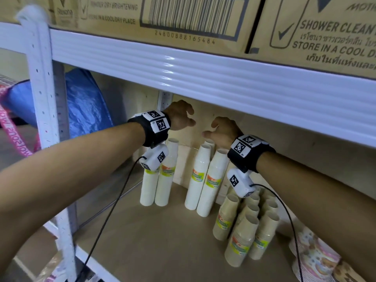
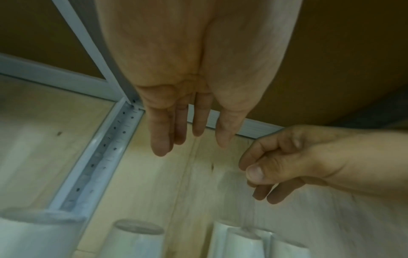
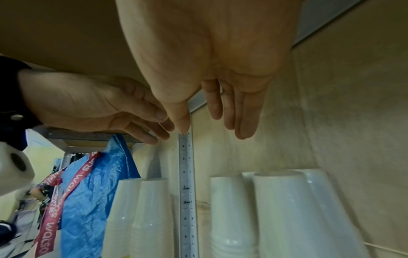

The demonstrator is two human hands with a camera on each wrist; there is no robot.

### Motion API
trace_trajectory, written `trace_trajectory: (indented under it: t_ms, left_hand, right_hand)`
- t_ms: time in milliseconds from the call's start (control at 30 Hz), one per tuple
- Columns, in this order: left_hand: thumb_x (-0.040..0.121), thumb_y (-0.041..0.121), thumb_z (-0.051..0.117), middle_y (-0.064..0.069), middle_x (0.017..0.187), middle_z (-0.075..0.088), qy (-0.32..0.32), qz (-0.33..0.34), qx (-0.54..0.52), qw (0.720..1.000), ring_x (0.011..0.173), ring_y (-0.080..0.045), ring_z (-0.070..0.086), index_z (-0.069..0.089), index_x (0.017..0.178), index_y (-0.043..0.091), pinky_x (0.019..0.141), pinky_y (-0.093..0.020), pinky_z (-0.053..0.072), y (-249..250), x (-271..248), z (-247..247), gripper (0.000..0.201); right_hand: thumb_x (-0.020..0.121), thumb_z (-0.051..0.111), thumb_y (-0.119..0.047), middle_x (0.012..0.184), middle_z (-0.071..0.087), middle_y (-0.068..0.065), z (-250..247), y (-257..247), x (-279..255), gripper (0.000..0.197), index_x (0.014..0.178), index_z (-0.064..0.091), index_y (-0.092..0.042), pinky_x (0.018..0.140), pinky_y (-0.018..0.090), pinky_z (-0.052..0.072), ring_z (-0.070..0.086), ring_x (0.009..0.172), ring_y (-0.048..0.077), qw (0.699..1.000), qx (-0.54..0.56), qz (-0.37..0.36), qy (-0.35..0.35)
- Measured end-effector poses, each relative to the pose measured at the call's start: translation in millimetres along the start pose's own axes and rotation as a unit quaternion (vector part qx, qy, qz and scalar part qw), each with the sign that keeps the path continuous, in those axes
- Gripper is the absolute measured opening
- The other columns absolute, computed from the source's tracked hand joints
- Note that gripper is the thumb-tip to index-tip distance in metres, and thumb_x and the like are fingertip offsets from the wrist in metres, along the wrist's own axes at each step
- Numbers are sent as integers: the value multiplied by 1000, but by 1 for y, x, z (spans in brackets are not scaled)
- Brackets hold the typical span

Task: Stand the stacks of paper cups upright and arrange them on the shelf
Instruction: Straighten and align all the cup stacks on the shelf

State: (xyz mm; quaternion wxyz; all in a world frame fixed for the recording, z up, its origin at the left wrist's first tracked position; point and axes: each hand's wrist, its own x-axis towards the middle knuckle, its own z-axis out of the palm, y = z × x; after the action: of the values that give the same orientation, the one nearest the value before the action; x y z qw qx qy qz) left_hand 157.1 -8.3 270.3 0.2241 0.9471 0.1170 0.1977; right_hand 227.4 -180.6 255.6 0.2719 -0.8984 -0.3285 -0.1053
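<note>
Both hands are held up under the upper shelf board, in the middle of the head view, and nothing is held in either one. The left hand [image 1: 180, 117] is seen with its fingers loose and mostly straight, pointing at the back wall. The right hand [image 1: 222, 130] is just beside it, fingers loosely bent, empty too. The two hands are close together but are not touching any cups. Below them, on the shelf [image 1: 162, 237], the white stacks [image 1: 200, 178] are stood upright against the back wall, two at the left by the back post and more at the right. Lower right in the frame, the brown stacks [image 1: 246, 226] are stood upright in a tight group. At the far lower right edge, some patterned cups [image 1: 313, 259] are seen. A blue bag [image 1: 87, 104] is seen at the left, past the white post [image 1: 43, 98]. Cardboard boxes [image 1: 183, 19] are set on the board above.
</note>
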Motion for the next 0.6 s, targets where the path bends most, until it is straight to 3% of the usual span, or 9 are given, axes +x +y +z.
trace_trajectory:
  t_ms: [100, 233, 400, 600]
  left_hand:
    - [88, 40, 66, -2, 138, 50, 9, -19, -5, 1000, 123, -21, 52, 55, 131, 21, 102, -34, 44, -13, -6, -13, 48]
    - [90, 37, 65, -4, 137, 47, 12, -34, 13, 999, 122, -22, 50, 54, 133, 18, 90, -25, 40, -31, -16, -21, 48]
    - [89, 34, 66, -7, 136, 48, -12, -58, 14, 998, 124, -22, 49, 52, 136, 18, 92, -25, 40, -55, -34, -15, 51]
    - [85, 37, 70, -4, 140, 49, -35, -68, -7, 997, 121, -21, 52, 52, 136, 22, 91, -27, 44, -78, -44, 6, 56]
  right_hand:
    - [83, 71, -41, 118, 60, 5, 7, -19, 4, 50, 120, 57, -11, 76, 23, 39, 60, 104, 20, 1000, 5, -21, -4]
    - [81, 72, -42, 117, 62, 6, 27, -37, 9, 51, 120, 59, -12, 80, 26, 46, 61, 104, 22, 999, 14, -39, -14]
    - [81, 71, -47, 126, 59, 7, 56, -52, 7, 63, 130, 55, -10, 80, 24, 43, 58, 111, 22, 996, 1, -62, -64]
    - [83, 69, -44, 126, 60, 11, 79, -57, 7, 65, 134, 51, -8, 90, 32, 50, 59, 109, 25, 992, -16, -52, -115]
